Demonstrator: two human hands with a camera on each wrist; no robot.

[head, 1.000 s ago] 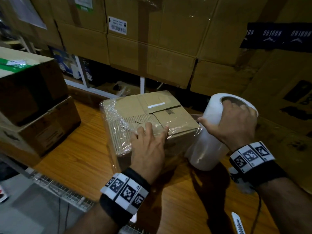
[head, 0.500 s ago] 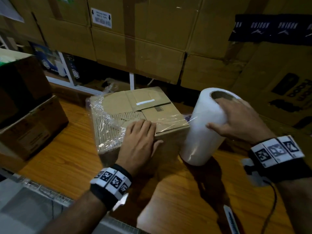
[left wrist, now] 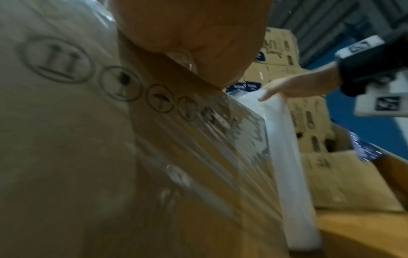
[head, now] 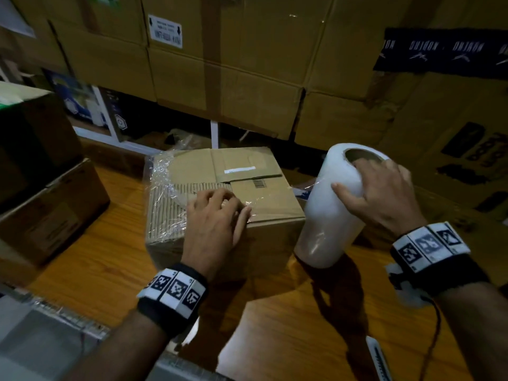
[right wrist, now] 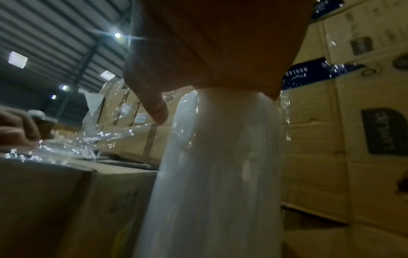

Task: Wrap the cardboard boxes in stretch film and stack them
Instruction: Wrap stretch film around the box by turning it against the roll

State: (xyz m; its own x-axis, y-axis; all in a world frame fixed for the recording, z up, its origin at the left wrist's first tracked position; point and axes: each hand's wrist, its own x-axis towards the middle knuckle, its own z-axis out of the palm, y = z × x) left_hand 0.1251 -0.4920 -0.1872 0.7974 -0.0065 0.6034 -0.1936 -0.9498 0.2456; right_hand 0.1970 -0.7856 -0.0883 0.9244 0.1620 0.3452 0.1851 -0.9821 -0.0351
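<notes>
Beyond the fingers, a wall of large corrugated cartons point(head: 247, 64) rises, one with a white barcoded label, another crossed by a black band of white lettering too blurred to read. The wooden surface point(head: 275, 325) carries the cardboard box point(head: 264, 204), which lies under the left hand point(head: 214, 224); its front face shows round handling symbols, its top a barcode and a white strip. Crinkled clear stretch film point(head: 162, 188) covers its left part. The left fingers are bent and press the film onto the box top. Right of them stands the smooth white film roll point(head: 330, 204), upright and slightly tilted; the right hand point(head: 382, 196) grips its top end, fingers curled at the core opening.
</notes>
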